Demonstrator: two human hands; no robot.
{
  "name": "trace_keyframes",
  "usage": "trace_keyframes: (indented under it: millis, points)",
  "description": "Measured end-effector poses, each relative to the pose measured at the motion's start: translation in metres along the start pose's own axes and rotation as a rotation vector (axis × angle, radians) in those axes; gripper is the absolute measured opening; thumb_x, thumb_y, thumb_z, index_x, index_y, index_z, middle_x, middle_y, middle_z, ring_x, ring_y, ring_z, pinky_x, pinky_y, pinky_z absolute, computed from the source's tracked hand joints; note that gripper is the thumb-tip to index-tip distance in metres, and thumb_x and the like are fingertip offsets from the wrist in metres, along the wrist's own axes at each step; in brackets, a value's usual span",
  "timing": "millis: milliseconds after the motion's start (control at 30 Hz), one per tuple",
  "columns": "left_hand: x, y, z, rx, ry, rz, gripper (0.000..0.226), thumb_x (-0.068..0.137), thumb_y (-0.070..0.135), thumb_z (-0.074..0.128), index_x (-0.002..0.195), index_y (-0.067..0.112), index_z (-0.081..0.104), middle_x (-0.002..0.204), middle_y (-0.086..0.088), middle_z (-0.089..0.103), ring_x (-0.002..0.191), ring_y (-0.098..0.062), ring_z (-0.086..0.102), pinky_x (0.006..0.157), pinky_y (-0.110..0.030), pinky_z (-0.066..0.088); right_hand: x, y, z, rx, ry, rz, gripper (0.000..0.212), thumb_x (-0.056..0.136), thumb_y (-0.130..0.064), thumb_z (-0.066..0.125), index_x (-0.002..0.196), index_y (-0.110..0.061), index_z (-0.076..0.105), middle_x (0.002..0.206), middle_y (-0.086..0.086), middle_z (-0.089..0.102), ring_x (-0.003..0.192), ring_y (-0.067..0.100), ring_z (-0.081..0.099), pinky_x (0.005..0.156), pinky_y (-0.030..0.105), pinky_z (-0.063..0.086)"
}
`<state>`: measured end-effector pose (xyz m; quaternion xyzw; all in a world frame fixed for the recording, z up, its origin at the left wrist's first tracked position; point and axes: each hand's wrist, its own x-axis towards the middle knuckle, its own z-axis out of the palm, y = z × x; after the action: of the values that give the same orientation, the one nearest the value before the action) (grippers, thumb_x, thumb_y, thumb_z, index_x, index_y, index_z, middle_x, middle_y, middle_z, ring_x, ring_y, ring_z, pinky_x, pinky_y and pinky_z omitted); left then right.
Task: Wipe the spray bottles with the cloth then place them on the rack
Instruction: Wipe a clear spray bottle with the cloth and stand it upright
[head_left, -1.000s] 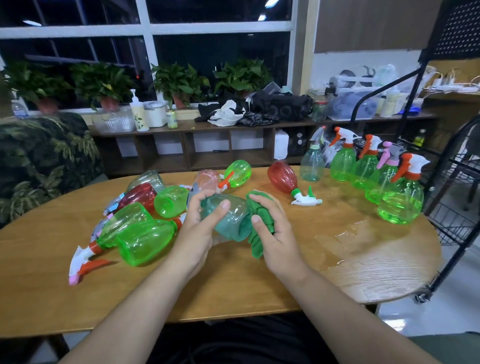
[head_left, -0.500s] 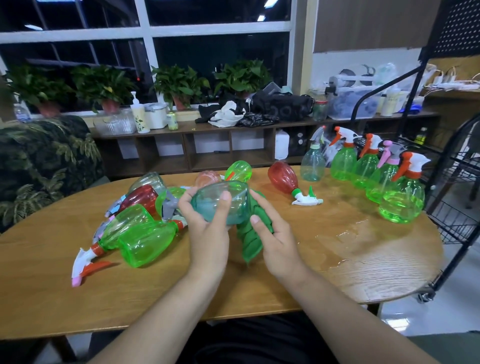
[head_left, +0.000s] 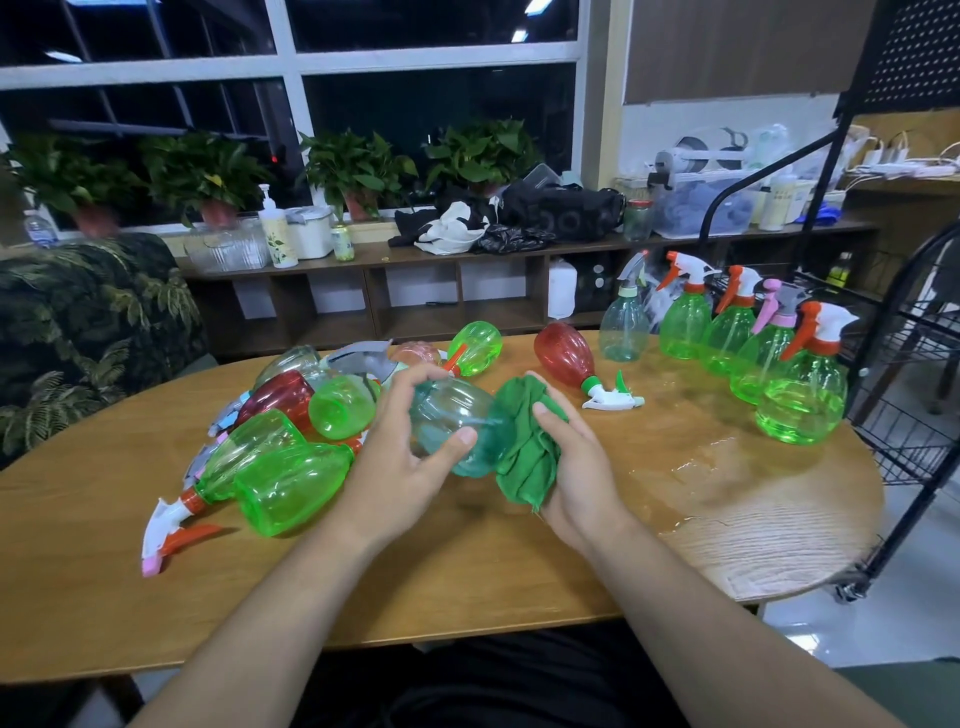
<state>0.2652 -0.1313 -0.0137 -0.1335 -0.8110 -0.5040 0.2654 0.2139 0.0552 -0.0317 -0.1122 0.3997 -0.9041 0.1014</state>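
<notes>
The left hand (head_left: 400, 467) is clamping its grip round a teal spray bottle (head_left: 452, 415), steadying it while the right hand (head_left: 576, 467), grip clenching the green cloth (head_left: 524, 447), is wiping it.

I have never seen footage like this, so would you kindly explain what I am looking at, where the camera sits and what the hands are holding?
There is no machine here: these are a person's two bare hands, filmed by a wide-angle camera worn on the head, looking forward and down. The left hand grips a teal spray bottle, and the right hand holds a green cloth against one end of it. On the wooden table a heap of bottles lies at the left, a red bottle lies on its side further back, and five upright bottles stand in a row at the right. A black wire rack stands beside the table.
</notes>
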Motion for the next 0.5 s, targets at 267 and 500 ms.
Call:
trace_keyframes:
  millis: [267,500]
  points:
    - [0.022,0.014,-0.006,0.177,-0.154,-0.044,0.050,0.095,0.047,0.074,0.140,0.053,0.052,0.150,0.009,0.054,0.145,-0.016,0.047,0.122,-0.051,0.038,0.001,-0.001,-0.002,0.018,0.002,-0.012,0.039,0.111,-0.010,0.047,0.146,-0.021,0.063,0.138,0.016,0.071,0.126,0.033,0.070,0.096,0.044,0.060]
    - [0.013,0.011,0.040,-0.135,0.171,-0.039,0.095,0.079,0.042,0.092,0.156,0.029,0.038,0.137,0.022,0.061,0.135,-0.004,0.056,0.109,-0.019,0.044,0.000,0.001,-0.001,0.019,-0.028,0.057,0.037,0.113,-0.009,0.043,0.146,-0.016,0.060,0.137,0.019,0.071,0.129,0.036,0.068,0.105,0.047,0.056]
